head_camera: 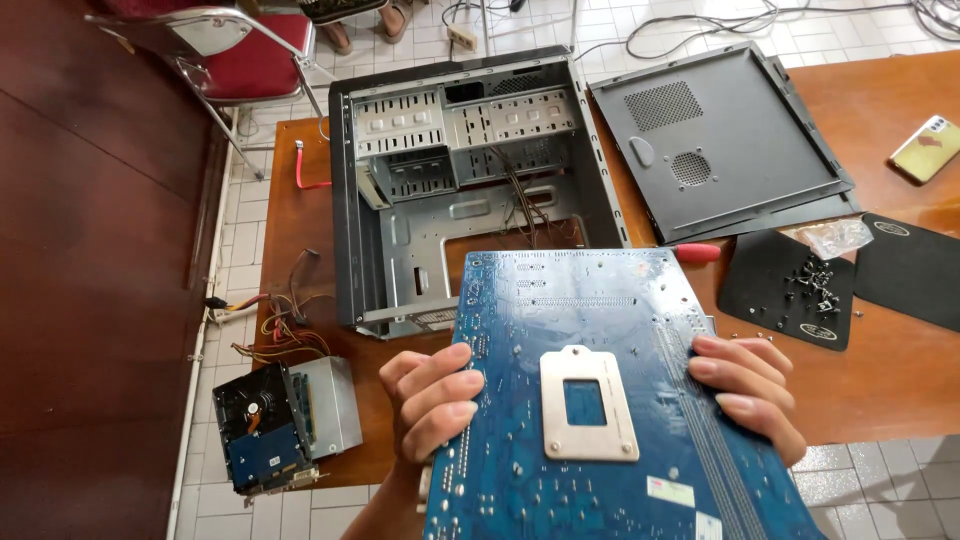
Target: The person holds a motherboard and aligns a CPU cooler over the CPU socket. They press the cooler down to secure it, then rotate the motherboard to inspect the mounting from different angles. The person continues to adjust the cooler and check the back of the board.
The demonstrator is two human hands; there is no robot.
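A blue motherboard (590, 310) is held up in front of me with its solder side facing up and a metal backplate (588, 403) in its middle. My left hand (430, 400) grips its left edge, and my right hand (752, 390) grips its right edge. Behind the board lies an open grey computer case (420, 180) on the brown table (890, 370), with loose wires inside. The board covers the near right part of the case.
The case's side panel (720, 140) lies at the right. Two black mats (770, 270) hold several screws and a plastic bag (835, 237). A red-handled screwdriver (697, 253) peeks out behind the board. A hard drive (262, 430), power supply (335, 405), phone (928, 148) and red chair (245, 50) are around.
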